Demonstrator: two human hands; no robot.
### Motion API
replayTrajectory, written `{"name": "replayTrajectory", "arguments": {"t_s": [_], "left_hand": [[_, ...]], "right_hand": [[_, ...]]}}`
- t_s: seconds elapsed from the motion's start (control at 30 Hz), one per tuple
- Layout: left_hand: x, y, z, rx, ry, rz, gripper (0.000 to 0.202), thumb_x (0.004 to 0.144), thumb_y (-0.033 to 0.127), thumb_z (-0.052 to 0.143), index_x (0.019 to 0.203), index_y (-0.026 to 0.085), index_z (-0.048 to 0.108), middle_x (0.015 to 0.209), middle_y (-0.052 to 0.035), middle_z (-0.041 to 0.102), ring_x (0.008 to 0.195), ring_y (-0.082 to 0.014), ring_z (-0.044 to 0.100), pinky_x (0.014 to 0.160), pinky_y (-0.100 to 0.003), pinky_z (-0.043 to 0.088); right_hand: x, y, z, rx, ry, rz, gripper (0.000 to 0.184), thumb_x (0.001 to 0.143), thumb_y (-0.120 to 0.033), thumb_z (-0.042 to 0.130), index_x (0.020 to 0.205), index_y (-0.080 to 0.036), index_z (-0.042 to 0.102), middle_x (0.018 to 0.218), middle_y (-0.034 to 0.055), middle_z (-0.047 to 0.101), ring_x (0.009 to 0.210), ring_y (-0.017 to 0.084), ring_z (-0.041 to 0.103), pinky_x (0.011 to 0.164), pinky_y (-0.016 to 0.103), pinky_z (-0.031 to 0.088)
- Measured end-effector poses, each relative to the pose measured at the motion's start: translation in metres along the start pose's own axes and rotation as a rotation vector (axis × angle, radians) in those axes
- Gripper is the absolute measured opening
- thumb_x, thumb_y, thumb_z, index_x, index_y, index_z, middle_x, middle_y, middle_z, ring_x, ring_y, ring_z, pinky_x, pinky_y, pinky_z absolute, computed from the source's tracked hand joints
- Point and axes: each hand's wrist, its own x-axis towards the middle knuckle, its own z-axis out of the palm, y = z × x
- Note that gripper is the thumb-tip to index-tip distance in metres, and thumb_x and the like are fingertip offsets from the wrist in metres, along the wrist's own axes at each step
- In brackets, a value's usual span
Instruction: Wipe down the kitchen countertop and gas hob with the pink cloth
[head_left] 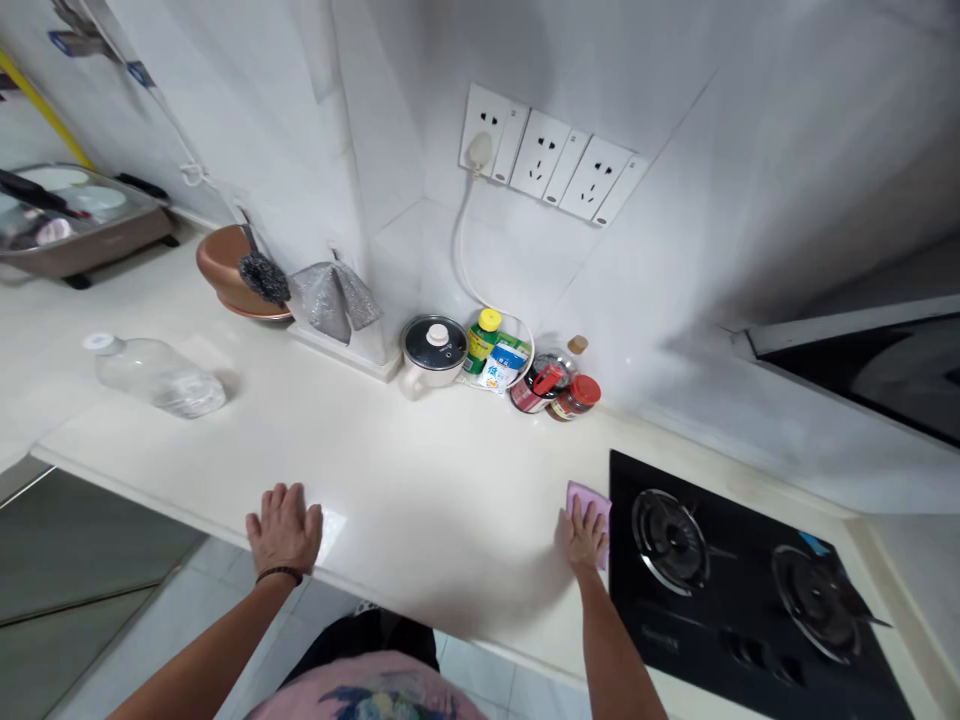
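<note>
My right hand point(587, 533) presses down on a folded pink cloth point(583, 492), fingers over it, at the left edge of the black gas stove point(630, 620). Part of the cloth lies hidden beneath the palm. Near the front edge of the white countertop point(420, 510), my left hand point(283, 530) rests palm down with nothing in it, its fingers stretched forward. A dark bracelet circles that wrist.
Against the wall stand a small lidded pot point(433, 352), a yellow-capped bottle point(482, 340), a seasoning packet point(504, 362) and red-lidded jars point(576, 398). A clear plastic bottle point(161, 375) lies on the left. Farther back are a copper-coloured pan point(225, 265) and an electric cooker point(97, 235).
</note>
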Motion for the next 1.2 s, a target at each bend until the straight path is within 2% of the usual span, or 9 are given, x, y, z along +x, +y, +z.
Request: {"name": "replayTrajectory", "arguments": {"t_s": [0.2,0.33,0.43,0.57,0.7,0.8,1.0,1.2], "left_hand": [[0.001,0.002,-0.005,-0.026,-0.008,0.019,0.062,0.100,0.041,0.028,0.152,0.011,0.044,0.165,-0.0186,0.036,0.157,-0.0301,0.018,0.127,-0.055,0.009],[0.000,0.002,-0.007,-0.035,-0.022,0.020,0.060,0.100,0.040,0.030,0.152,0.012,0.043,0.165,-0.0188,0.035,0.157,-0.0301,0.017,0.126,-0.055,0.009],[0.000,0.002,-0.008,-0.030,-0.009,0.039,0.058,0.101,0.040,0.029,0.149,0.013,0.046,0.163,-0.0183,0.039,0.156,-0.0297,0.020,0.126,-0.055,0.010],[0.002,0.000,-0.005,-0.028,0.009,0.057,0.057,0.101,0.040,0.027,0.147,0.014,0.048,0.161,-0.0176,0.042,0.155,-0.0296,0.023,0.126,-0.055,0.011],[0.001,-0.003,0.002,-0.048,0.011,0.019,0.060,0.100,0.040,0.030,0.150,0.012,0.046,0.164,-0.0191,0.038,0.157,-0.0313,0.020,0.126,-0.057,0.011],[0.000,-0.004,0.007,-0.061,0.019,0.006,0.061,0.100,0.040,0.031,0.152,0.011,0.044,0.165,-0.0194,0.036,0.158,-0.0309,0.019,0.127,-0.057,0.009],[-0.002,-0.004,0.007,-0.056,0.039,0.003,0.061,0.100,0.040,0.032,0.152,0.010,0.045,0.164,-0.0195,0.039,0.158,-0.0307,0.020,0.128,-0.057,0.009],[-0.001,-0.006,0.010,-0.056,0.058,0.000,0.061,0.099,0.040,0.035,0.152,0.011,0.045,0.164,-0.0193,0.038,0.158,-0.0310,0.021,0.128,-0.056,0.010]], "right_hand": [[-0.117,-0.001,0.017,-0.039,0.100,-0.057,0.079,0.099,-0.068,0.003,0.161,-0.031,0.035,0.168,0.0116,0.032,0.156,0.040,0.022,0.114,0.073,0.032],[-0.178,-0.009,0.028,-0.105,0.106,-0.062,0.080,0.098,-0.066,0.002,0.160,-0.030,0.036,0.166,0.0122,0.036,0.155,0.042,0.024,0.113,0.075,0.030],[-0.205,-0.017,0.030,-0.155,0.086,-0.097,0.085,0.097,-0.068,0.000,0.157,-0.027,0.044,0.165,0.0129,0.037,0.156,0.041,0.024,0.116,0.071,0.031],[-0.216,-0.024,0.029,-0.177,0.105,-0.110,0.089,0.097,-0.072,0.001,0.154,-0.024,0.049,0.166,0.0157,0.036,0.156,0.040,0.022,0.116,0.068,0.031],[-0.201,-0.029,0.027,-0.159,0.086,-0.135,0.088,0.097,-0.072,0.003,0.155,-0.023,0.048,0.167,0.0165,0.033,0.157,0.040,0.021,0.117,0.069,0.030],[-0.169,-0.036,0.022,-0.140,0.061,-0.159,0.086,0.098,-0.070,0.002,0.156,-0.024,0.046,0.169,0.0149,0.030,0.158,0.039,0.017,0.119,0.067,0.027],[-0.066,-0.057,0.009,-0.067,-0.064,-0.179,0.087,0.097,-0.074,0.004,0.162,-0.025,0.033,0.172,0.0132,0.019,0.158,0.040,0.011,0.121,0.066,0.024],[0.032,-0.074,0.002,-0.031,-0.074,-0.162,0.087,0.096,-0.075,0.003,0.162,-0.027,0.032,0.171,0.0156,0.021,0.157,0.041,0.017,0.117,0.071,0.026]]}}
